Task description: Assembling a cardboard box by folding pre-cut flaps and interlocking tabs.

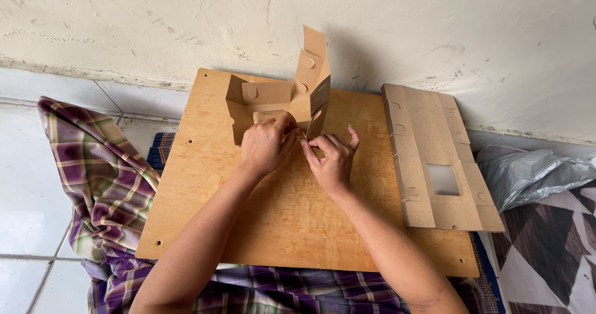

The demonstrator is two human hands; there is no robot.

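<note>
A half-folded brown cardboard box (273, 97) stands on a wooden board (273, 215), near the board's far edge by the wall. One tall flap with cut tabs rises at its right side. My left hand (266, 143) grips the box's near wall with curled fingers. My right hand (332, 156) pinches a flap at the box's near right corner, thumb and fingers closed on the cardboard. The two hands almost touch.
A stack of flat cardboard blanks (434, 152) with a clear window lies on the board's right side. Purple plaid cloth (99, 177) lies at the left and below. A grey plastic bag (534, 174) sits at the right. A white wall (298, 16) stands behind.
</note>
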